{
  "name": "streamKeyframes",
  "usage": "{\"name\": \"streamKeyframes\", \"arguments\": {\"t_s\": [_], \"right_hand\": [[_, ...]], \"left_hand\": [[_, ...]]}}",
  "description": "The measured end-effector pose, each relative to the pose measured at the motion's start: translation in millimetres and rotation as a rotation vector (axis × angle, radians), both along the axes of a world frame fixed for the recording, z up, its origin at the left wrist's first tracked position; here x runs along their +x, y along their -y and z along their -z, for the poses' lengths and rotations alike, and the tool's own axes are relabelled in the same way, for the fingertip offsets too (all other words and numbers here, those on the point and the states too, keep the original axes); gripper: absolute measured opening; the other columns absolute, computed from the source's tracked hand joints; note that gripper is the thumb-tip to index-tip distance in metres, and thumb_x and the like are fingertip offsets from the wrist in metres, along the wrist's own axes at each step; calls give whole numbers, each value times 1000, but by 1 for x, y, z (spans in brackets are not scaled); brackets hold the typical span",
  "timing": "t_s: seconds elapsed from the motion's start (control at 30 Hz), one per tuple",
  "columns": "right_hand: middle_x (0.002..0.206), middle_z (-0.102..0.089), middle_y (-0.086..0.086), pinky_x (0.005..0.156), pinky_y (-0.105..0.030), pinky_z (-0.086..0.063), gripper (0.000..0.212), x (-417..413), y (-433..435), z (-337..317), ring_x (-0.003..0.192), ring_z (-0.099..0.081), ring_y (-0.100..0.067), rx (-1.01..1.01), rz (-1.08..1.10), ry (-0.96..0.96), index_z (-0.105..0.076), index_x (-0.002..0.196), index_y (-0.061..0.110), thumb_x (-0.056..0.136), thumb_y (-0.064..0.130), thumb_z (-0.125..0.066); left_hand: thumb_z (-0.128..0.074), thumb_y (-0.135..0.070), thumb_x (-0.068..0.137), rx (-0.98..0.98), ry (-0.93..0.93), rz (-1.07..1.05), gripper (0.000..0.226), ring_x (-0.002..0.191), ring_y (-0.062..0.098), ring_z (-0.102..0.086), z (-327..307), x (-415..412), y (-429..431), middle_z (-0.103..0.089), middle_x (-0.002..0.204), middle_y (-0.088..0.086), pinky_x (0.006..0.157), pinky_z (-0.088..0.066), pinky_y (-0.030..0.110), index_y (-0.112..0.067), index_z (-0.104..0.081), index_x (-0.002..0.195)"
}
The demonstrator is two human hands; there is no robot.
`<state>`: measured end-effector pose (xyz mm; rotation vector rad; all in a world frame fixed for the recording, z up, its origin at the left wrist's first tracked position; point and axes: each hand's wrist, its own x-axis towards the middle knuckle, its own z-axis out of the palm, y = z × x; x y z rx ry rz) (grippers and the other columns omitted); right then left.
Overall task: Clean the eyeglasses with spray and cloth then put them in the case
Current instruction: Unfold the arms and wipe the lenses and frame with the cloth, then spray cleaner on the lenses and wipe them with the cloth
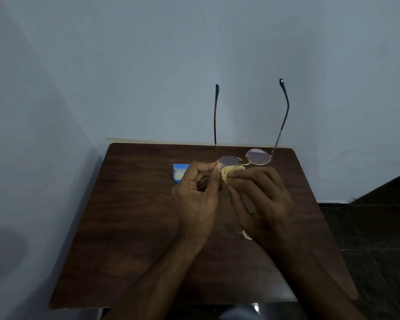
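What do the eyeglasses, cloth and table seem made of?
The eyeglasses: thin gold-toned metal wire, likely, with darker temple tips. The cloth: soft yellow fabric, bunched and creased. The table: dark wood-grain surface, possibly laminate; matte.

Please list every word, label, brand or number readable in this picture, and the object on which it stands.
None readable. The eyeglasses, the yellow cloth, the blue case and the wooden table show no print.
Any marking on the thin temple arms would be too small to tell.
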<state>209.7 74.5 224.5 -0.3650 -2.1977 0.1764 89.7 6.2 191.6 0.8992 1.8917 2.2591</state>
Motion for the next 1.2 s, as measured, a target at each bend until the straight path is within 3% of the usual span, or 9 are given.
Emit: {"name": "streamKeyframes", "arguments": {"t_s": [0.13, 0.27, 0.43, 0.67, 0.77, 0.87, 1.03, 1.2], "right_hand": [[107, -73, -14, 84, -40, -55, 14, -2, -3, -1, 96, -66, -30, -57, 116, -47, -78, 102, -1, 90, 3, -80], [105, -73, -13, 85, -38, -55, 11, -5, 5, 0, 95, -66, -30, -56, 59, -35, -78, 102, -1, 94, 4, -73], [97, -72, -11, 72, -44, -54, 12, -4, -12, -2, 87, -64, -29, -80, 134, -73, -76, 97, 2, 95, 13, -70], [97, -71, -10, 76, -41, -55, 5, -7, -3, 3, 87, -64, -29, -82, 79, -71, -76, 96, 2, 93, 6, -73], [97, -71, -7, 72, -44, -55, 9, -6, -15, 4, 87, -65, -27, -208, 95, -88, -75, 97, 3, 89, 6, -79], [101, -73, -4, 80, -36, -59, 17, -4, -9, 4, 93, -70, -22, -440, 6, -162, -75, 102, 4, 87, 1, -82], [99, -78, -5, 87, -30, -61, 16, 3, 7, 33, 98, -75, -21, -995, 21, -367, -76, 102, 5, 88, -2, -76], [87, -79, -7, 78, -37, -60, 13, 12, 6, 145, 83, -74, -19, -1293, 187, -211, -77, 91, 7, 87, -5, -76]], "left_hand": [[-76, -16, 96, -34, -78, -29, 10, 84, 10, -78, 1, -1, -1, -79, 90, -5, 75, -66, 41, -7, -76, 99], [-75, -18, 96, -54, -87, -12, 14, 86, 11, -78, 2, -2, 2, -80, 92, -2, 75, -66, 41, -5, -77, 101], [-75, -23, 97, -48, -118, 28, 14, 87, 12, -78, 2, -3, 4, -79, 93, -4, 73, -67, 44, -11, -75, 104], [-76, -17, 96, -65, -161, 19, 10, 91, 5, -77, 3, -6, 4, -75, 95, -15, 78, -66, 32, -18, -73, 106], [-73, -26, 97, -100, -157, 18, 14, 92, 4, -77, 7, -11, 5, -76, 96, -19, 77, -67, 35, -15, -73, 106], [-71, -28, 97, -90, -145, 16, 13, 91, -3, -75, 6, -15, 5, -74, 94, -29, 77, -64, 23, -19, -71, 106], [-72, -24, 97, -21, 11, 62, 17, 91, 10, -80, 10, -26, 8, -81, 96, -6, 76, -66, 32, -8, -72, 104], [-75, -36, 90, -45, 85, 86, 29, 91, 13, -81, 17, -33, 13, -81, 96, -1, 77, -68, 40, -12, -71, 104]]}}
